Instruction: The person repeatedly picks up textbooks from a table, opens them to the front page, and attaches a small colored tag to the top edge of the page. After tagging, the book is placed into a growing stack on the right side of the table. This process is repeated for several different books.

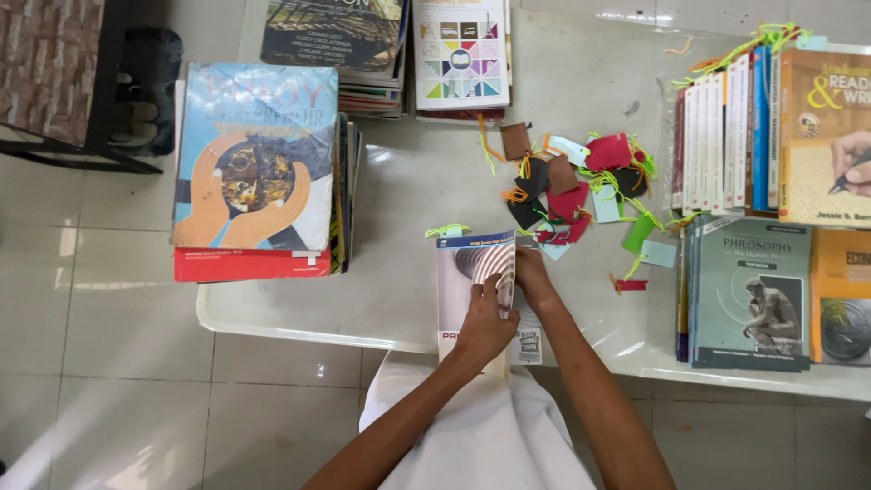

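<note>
- Left hand (485,327): fingers curled, grasping the fanned pages of a glossy book (476,290) lying at the near edge of the smooth white table (408,181).
- Right hand (533,277): pressed flat on the book's right side; fingertips hidden beneath the pages, so its grip cannot be told.
- Tags (581,186): matte paper cut-outs with green and orange strings, heaped beyond the book.
- Stacks (263,168): thick books, partly cut off.

Red, black, brown paper tags (581,186)

Glossy paper book (476,272); smooth shiny white table (581,100)
</note>
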